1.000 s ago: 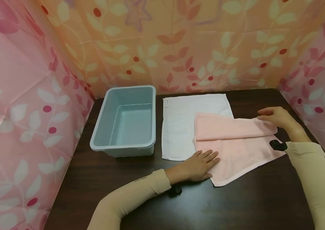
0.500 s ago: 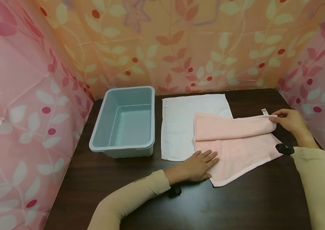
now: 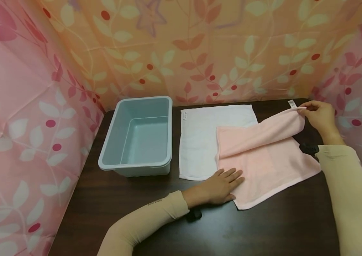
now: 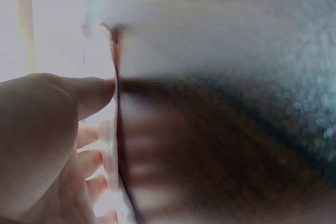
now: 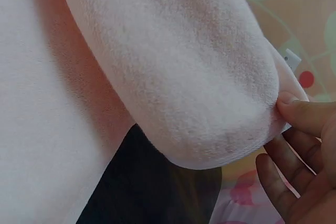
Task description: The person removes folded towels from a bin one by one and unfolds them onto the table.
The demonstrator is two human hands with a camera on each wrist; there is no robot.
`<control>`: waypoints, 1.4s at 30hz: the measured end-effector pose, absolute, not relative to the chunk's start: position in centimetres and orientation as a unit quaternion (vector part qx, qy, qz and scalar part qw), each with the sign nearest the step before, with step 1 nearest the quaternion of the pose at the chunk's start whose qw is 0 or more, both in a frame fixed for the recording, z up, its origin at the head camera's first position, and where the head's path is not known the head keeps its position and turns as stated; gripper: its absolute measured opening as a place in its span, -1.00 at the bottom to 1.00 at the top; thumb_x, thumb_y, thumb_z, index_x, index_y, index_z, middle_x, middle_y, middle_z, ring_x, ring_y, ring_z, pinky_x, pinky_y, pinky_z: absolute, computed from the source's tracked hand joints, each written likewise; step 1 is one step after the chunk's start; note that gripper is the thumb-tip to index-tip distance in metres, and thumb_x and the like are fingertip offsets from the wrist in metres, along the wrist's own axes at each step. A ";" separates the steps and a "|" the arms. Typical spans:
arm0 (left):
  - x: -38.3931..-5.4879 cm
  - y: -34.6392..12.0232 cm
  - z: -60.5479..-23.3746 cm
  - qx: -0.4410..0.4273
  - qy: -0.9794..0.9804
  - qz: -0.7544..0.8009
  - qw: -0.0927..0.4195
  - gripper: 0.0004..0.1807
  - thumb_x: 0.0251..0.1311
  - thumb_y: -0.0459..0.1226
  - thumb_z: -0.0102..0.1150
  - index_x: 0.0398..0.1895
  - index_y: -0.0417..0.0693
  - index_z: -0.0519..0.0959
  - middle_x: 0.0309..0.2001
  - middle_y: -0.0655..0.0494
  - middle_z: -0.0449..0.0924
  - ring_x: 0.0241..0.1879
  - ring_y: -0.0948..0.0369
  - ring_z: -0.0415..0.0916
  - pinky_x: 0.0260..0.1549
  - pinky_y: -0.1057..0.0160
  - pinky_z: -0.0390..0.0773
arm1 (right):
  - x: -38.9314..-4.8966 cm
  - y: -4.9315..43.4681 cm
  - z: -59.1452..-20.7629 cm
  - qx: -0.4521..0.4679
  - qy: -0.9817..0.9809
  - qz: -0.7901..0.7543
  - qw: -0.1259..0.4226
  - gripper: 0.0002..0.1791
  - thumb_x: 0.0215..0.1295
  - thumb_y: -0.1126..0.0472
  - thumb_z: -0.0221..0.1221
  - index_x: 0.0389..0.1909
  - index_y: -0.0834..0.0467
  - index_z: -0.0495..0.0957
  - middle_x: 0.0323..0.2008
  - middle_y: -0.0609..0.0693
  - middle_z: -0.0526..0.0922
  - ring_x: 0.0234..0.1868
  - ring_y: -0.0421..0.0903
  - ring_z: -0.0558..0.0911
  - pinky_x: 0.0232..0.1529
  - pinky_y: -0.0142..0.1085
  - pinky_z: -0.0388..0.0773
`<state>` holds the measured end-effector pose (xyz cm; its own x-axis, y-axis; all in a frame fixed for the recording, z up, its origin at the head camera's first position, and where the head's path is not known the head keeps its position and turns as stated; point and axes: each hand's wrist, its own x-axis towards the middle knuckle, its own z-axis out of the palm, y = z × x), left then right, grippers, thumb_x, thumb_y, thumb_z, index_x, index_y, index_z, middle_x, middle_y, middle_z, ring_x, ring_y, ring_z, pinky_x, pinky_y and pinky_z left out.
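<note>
A pink towel (image 3: pixel 264 170) lies partly over a white towel (image 3: pixel 198 145), its far part folded back toward the near side. My right hand (image 3: pixel 321 115) pinches the far right corner of the pink towel between thumb and fingers, lifting it off the table beside a small white tag (image 3: pixel 292 104). In the right wrist view the thumb (image 5: pixel 302 111) presses the raised corner and the cloth hangs in a rounded fold. My left hand (image 3: pixel 220 186) rests flat with fingers spread on the pink towel's near left edge. The left wrist view is washed out by glare.
A light blue-grey plastic basin (image 3: pixel 135 166) stands at the left of the dark wooden table (image 3: pixel 155 227). Flowered curtains (image 3: pixel 168 53) enclose the table at the back and both sides. The white towel carries a small label (image 3: pixel 185 116) at its far left corner.
My right hand has taken hold of the pink towel's far right corner and raised it away from me, opening the fold. My left hand has stayed in place.
</note>
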<state>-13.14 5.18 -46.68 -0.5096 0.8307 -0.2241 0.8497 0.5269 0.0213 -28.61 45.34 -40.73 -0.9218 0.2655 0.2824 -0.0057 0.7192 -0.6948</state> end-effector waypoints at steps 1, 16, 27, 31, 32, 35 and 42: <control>-13.1 5.2 -46.7 0.484 0.868 -0.046 0.103 -0.24 0.47 0.11 -0.13 0.61 0.14 -0.08 0.63 0.18 -0.15 0.62 0.19 -0.17 0.53 0.08 0.10 | -29.0 45.3 -40.9 -0.072 -0.909 0.366 0.183 -0.68 0.25 0.11 0.34 -0.16 0.31 0.65 -0.71 -0.70 0.38 -0.59 -0.61 0.37 -0.55 -0.68 0.32; -13.1 5.4 -47.2 0.480 0.870 -0.063 0.096 -0.22 0.46 0.14 -0.14 0.61 0.18 -0.11 0.63 0.22 -0.18 0.62 0.22 -0.20 0.53 0.10 0.09 | -30.7 45.4 -45.4 -0.077 -0.962 0.253 0.063 -0.64 0.30 0.16 0.25 -0.08 0.39 0.62 -0.26 0.39 0.66 -0.12 0.28 0.53 -0.33 -0.28 0.38; -13.5 5.5 -46.0 0.476 0.868 -0.061 0.129 -0.23 0.44 0.15 -0.10 0.60 0.18 -0.05 0.63 0.21 -0.14 0.61 0.22 -0.14 0.52 0.13 0.12 | -30.4 45.0 -45.8 -0.112 -0.964 0.238 0.033 -0.65 0.32 0.12 0.21 -0.18 0.40 0.55 -0.21 0.42 0.59 -0.11 0.35 0.48 -0.17 0.08 0.40; -13.7 5.7 -45.5 0.473 0.866 -0.057 0.150 -0.23 0.44 0.15 -0.09 0.60 0.18 -0.03 0.62 0.22 -0.14 0.61 0.23 -0.15 0.53 0.14 0.12 | -30.2 44.9 -46.0 -0.107 -0.964 0.240 0.035 -0.64 0.34 0.11 0.18 -0.17 0.40 0.59 -0.16 0.43 0.61 -0.07 0.40 0.48 -0.07 0.18 0.41; -13.8 5.7 -45.4 0.474 0.866 -0.053 0.154 -0.24 0.44 0.14 -0.09 0.60 0.18 -0.03 0.62 0.22 -0.13 0.61 0.23 -0.15 0.53 0.14 0.11 | -30.1 44.9 -46.0 -0.105 -0.964 0.240 0.036 -0.64 0.34 0.11 0.17 -0.17 0.39 0.60 -0.14 0.44 0.61 -0.05 0.40 0.48 -0.04 0.20 0.40; -14.0 5.7 -45.0 0.483 0.861 -0.037 0.156 -0.27 0.45 0.13 -0.10 0.58 0.14 0.04 0.61 0.18 -0.07 0.60 0.22 -0.10 0.53 0.20 0.12 | -29.9 44.9 -46.1 -0.103 -0.965 0.240 0.035 -0.64 0.36 0.12 0.15 -0.14 0.39 0.61 -0.11 0.44 0.61 -0.02 0.41 0.47 0.01 0.22 0.39; -16.2 5.5 -42.6 0.470 0.868 0.099 0.126 -0.48 0.47 -0.02 -0.04 0.41 0.03 0.39 0.47 0.14 0.33 0.45 0.29 0.30 0.39 0.37 0.32 | -29.6 44.7 -45.6 -0.074 -0.967 0.242 0.026 -0.64 0.39 0.14 0.15 -0.05 0.39 0.62 -0.06 0.43 0.65 0.01 0.40 0.49 0.08 0.23 0.39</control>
